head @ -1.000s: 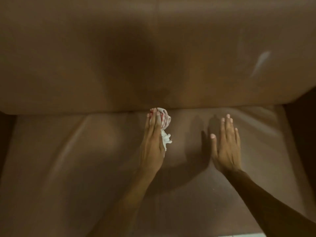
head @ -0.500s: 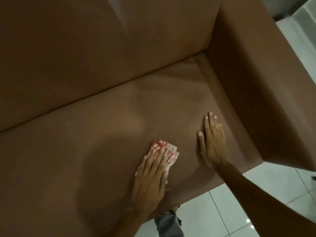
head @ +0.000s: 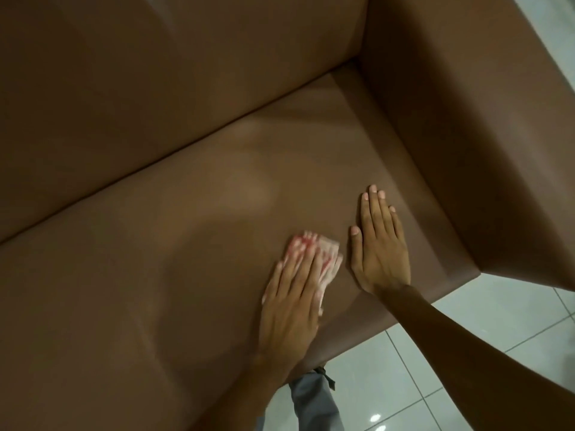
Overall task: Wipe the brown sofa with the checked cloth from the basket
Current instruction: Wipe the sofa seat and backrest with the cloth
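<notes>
The brown sofa [head: 186,213] fills most of the view, with its backrest at the top and its right armrest [head: 466,135] at the upper right. My left hand [head: 289,300] lies flat on the seat cushion, pressing the red-and-white checked cloth [head: 326,253] under its fingers; the hand and cloth are blurred with motion. Just right of the cloth, my right hand [head: 379,247] rests palm down on the seat with fingers extended, holding nothing. The basket is out of view.
White floor tiles [head: 451,368] show past the seat's front edge at the lower right. A grey trouser leg [head: 314,396] stands against the sofa front below my left hand. The armrest walls the seat on the right.
The view swung from facing the backrest to the sofa's right end. My left hand with the cloth came from the backrest crease toward the front of the seat, nearer my right hand.
</notes>
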A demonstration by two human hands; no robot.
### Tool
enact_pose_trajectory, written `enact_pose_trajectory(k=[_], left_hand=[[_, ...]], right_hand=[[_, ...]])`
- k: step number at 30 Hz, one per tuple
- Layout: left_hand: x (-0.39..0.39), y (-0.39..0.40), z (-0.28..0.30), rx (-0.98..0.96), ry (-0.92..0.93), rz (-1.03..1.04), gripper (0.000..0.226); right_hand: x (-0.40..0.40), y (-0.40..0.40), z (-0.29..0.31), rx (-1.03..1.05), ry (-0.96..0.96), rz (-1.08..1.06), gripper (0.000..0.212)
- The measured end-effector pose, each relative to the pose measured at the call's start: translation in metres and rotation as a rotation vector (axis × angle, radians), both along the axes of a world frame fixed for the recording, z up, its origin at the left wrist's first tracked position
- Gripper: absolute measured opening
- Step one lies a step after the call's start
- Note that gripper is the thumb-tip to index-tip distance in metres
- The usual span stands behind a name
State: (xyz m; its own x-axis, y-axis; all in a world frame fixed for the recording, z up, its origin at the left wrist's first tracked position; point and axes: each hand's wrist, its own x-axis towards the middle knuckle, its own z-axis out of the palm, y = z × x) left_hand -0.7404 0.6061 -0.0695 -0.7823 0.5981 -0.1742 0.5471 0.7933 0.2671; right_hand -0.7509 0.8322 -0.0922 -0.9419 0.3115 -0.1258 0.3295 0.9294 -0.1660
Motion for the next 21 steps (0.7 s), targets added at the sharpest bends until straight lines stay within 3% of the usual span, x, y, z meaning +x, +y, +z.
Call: enact_pose_trajectory(k=[2,4,8,11,14,17,21], left_hand=[[0.030,-0.048,0.001,-0.022,-0.029,0.067,0.072],[0.012,-0.068,0.000,-0.059,-0.002,0.235,0.068],[-0.076,-0.008,0.000,-0.003,0.088,0.520,0.062],[-0.089,0.039,-0.005,0.033,0.080,0.319,0.067],[-0.010,0.020,-0.010,0.050,0.012,0.050,0.073],[0.061,-0.048,-0.008,0.062,-0.028,0.048,0.063],[0.021,-0.087,-0.007,-0.090,0.015,0.144,0.063]], right_hand=[[0.000,0.000,-0.001,0.013,-0.004,0.005,0.069],[0.001,-0.001,-0.002,0.026,0.003,0.003,0.069],[0.001,0.000,-0.001,0.031,0.016,0.000,0.069],[0.001,0.000,-0.003,0.027,0.026,-0.009,0.069],[0.001,0.000,-0.002,0.013,0.025,-0.006,0.068],[0.000,-0.002,0.002,0.007,0.011,-0.018,0.069],[-0.001,-0.003,0.005,0.003,0.003,-0.022,0.070]])
